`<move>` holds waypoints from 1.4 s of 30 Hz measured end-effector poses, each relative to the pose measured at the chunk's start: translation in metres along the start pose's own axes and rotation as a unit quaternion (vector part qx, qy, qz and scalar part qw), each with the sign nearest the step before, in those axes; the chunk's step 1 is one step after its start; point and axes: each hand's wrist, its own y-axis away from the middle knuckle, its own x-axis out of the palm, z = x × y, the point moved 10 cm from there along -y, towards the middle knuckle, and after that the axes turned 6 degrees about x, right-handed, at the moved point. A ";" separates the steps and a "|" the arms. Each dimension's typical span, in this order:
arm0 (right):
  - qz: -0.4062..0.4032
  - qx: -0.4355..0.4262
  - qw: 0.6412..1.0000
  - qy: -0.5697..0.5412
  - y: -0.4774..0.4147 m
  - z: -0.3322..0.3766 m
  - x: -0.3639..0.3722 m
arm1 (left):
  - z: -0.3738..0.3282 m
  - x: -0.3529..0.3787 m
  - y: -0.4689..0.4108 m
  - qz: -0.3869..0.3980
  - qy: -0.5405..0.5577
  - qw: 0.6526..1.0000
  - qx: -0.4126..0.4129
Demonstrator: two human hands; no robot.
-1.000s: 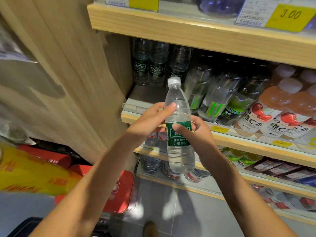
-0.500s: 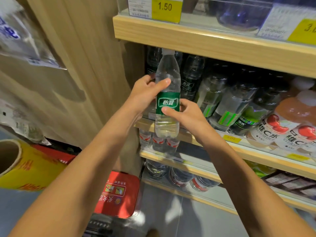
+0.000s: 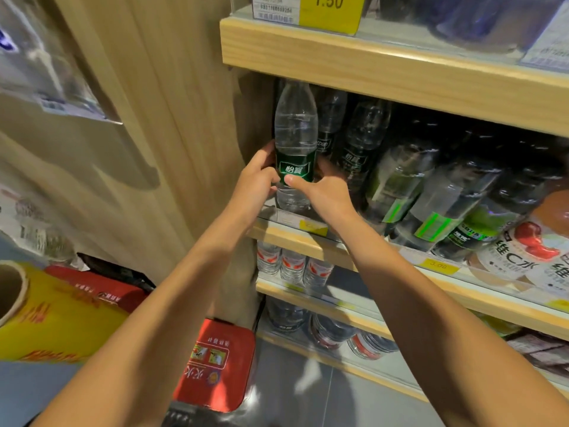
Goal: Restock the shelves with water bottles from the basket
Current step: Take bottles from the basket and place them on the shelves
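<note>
A clear water bottle (image 3: 295, 140) with a green label stands upright at the left end of the middle wooden shelf (image 3: 301, 238), its base at the shelf's front. My left hand (image 3: 255, 186) grips it from the left at label height. My right hand (image 3: 323, 192) holds it from the right, thumb across the label's lower edge. Its cap is hidden behind the upper shelf board (image 3: 385, 72). More green-label bottles (image 3: 354, 143) stand just behind and to the right. The basket is only partly in view as a dark edge (image 3: 184, 417) at the bottom.
A wooden side panel (image 3: 172, 118) closes the shelf on the left. Green-striped soda bottles (image 3: 431, 204) and pink vitamin drinks (image 3: 535, 251) fill the shelf to the right. Red-label bottles (image 3: 292, 266) stand on the shelf below. A red box (image 3: 215, 365) and a yellow roll (image 3: 46, 328) lie low on the left.
Both hands have carried the bottle up and forward from in front of the shelves into the left end of the middle shelf, where it now stands under the upper board.
</note>
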 end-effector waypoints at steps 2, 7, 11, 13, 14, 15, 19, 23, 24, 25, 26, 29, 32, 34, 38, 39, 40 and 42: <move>-0.010 0.006 1.000 0.001 -0.010 -0.010 0.006 | 0.006 -0.001 -0.003 -0.004 0.000 1.000 -0.017; -0.028 -0.006 0.998 -0.061 -0.022 -0.019 0.018 | 0.018 -0.002 -0.012 0.000 -0.011 1.000 -0.029; -0.022 -0.033 0.993 -0.112 -0.031 -0.011 0.028 | 0.022 -0.007 -0.018 -0.015 0.021 1.000 -0.012; -0.024 -0.039 0.993 -0.108 -0.034 -0.008 0.031 | 0.022 -0.010 -0.018 -0.029 0.022 0.999 0.005; -0.024 -0.041 0.993 -0.106 -0.036 -0.007 0.033 | 0.022 -0.012 -0.018 -0.039 0.018 0.999 0.012; -0.024 -0.044 0.993 -0.110 -0.037 -0.005 0.036 | 0.021 -0.013 -0.016 -0.046 0.015 0.999 0.019; -0.024 -0.054 0.991 -0.124 -0.043 -0.001 0.043 | 0.019 -0.013 -0.013 -0.049 0.008 0.999 0.023; -0.020 -0.057 0.992 -0.109 -0.046 0.003 0.046 | 0.019 -0.015 -0.012 -0.049 -0.005 0.999 0.011; -0.017 -0.058 0.992 -0.108 -0.047 0.003 0.047 | 0.020 -0.015 -0.012 -0.050 -0.005 0.999 0.009; -0.014 -0.059 0.992 -0.108 -0.046 0.004 0.048 | 0.021 -0.015 -0.011 -0.051 -0.005 0.999 0.006; -0.010 -0.059 0.992 -0.107 -0.047 0.003 0.049 | 0.022 -0.016 -0.012 -0.053 -0.007 0.999 0.004; -0.003 -0.058 0.993 -0.102 -0.049 0.002 0.052 | 0.023 -0.017 -0.012 -0.055 -0.015 0.998 0.006; 0.001 -0.060 0.993 -0.103 -0.048 0.001 0.052 | 0.021 -0.017 -0.010 -0.059 -0.013 0.998 0.004; 0.003 -0.065 0.992 -0.112 -0.047 0.002 0.051 | 0.019 -0.017 -0.009 -0.060 -0.015 0.998 0.002; 0.015 -0.071 0.992 -0.100 -0.045 0.003 0.052 | 0.018 -0.017 -0.010 -0.065 -0.009 0.998 -0.002; 0.023 -0.067 0.992 -0.100 -0.046 0.001 0.053 | 0.017 -0.017 -0.009 -0.066 -0.009 0.998 -0.003; 0.032 -0.061 0.992 -0.102 -0.046 -0.001 0.054 | 0.016 -0.017 -0.009 -0.067 -0.009 0.998 -0.003; 0.040 -0.049 0.993 -0.099 -0.044 -0.004 0.054 | 0.014 -0.016 -0.008 -0.066 -0.005 0.998 0.002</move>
